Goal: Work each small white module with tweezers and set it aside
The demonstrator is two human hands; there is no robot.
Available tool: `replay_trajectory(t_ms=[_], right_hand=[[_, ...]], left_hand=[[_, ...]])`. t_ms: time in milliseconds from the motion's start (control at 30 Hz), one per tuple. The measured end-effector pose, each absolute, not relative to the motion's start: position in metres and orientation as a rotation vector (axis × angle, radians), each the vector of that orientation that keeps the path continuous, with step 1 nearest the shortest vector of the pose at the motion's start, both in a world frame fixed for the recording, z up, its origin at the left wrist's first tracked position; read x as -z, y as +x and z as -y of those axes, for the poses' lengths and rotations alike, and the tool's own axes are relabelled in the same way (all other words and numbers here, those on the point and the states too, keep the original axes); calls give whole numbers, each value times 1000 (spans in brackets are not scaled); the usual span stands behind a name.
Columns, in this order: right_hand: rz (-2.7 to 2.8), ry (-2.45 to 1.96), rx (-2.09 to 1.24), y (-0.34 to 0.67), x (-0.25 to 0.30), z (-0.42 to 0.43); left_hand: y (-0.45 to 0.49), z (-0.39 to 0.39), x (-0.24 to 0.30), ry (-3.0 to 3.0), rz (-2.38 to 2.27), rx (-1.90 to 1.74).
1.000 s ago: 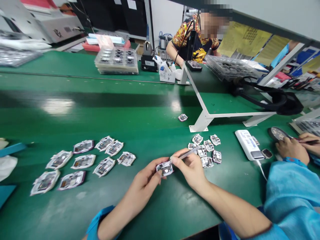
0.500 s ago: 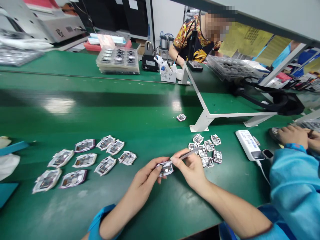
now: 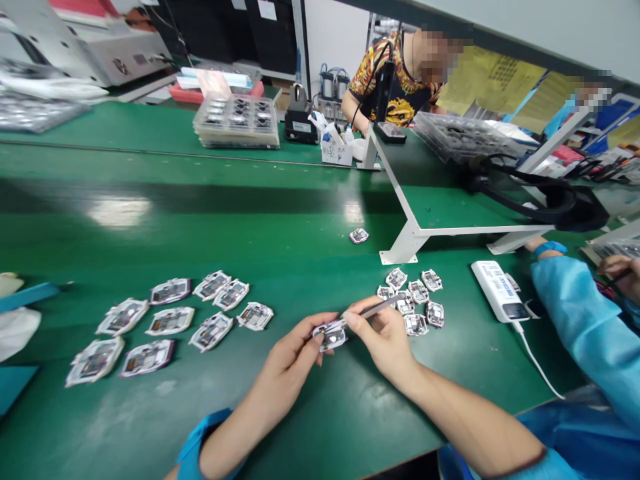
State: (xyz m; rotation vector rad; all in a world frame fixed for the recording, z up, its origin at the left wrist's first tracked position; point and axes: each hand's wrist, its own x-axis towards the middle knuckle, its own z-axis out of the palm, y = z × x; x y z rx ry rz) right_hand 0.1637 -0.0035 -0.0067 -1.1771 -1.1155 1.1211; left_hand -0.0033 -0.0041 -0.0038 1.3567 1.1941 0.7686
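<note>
Tweezers [image 3: 374, 309] sit pinched between the thumb and fingers of a worker's right hand [image 3: 385, 340], their tips meeting the top edge of a small circuit module [image 3: 330, 338] wrapped in white film. The worker's left hand [image 3: 285, 360] pinches that module between thumb and fingers from the other side, holding it over a green workbench mat [image 3: 200, 227]. The two hands almost touch, and neither is spread. Blue cuffs [image 3: 205, 433] show at the wrists.

Just right of the hands, matching film-wrapped modules [image 3: 407, 300] lie in a tight cluster. To the left, a looser group of larger film-wrapped modules [image 3: 170, 327] lies well apart, and a lone module [image 3: 359, 235] sits farther up the mat, near the foot of a white steel shelf stand [image 3: 410, 240].

At right, a white rectangular device [image 3: 495, 290] trails a white cable [image 3: 537, 367]. Beyond it, a co-worker's blue sleeve [image 3: 585, 320] leads across the frame's edge, and that co-worker's hand [image 3: 620, 270] holds a thin dark tool. Across the bench, stacked clear trays [image 3: 235, 120] stand to the left of a person in a patterned orange-and-black shirt [image 3: 395, 87].
</note>
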Motion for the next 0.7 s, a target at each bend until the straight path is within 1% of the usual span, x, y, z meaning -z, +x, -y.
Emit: replay_trajectory(t_ms=[467, 700], right_hand=[[1000, -1174, -1265, 164, 7, -1], [1019, -1179, -1267, 165, 6, -1]], left_hand=[[-5, 7, 2, 1385, -1162, -739], [-4, 6, 1, 1423, -1144, -758]])
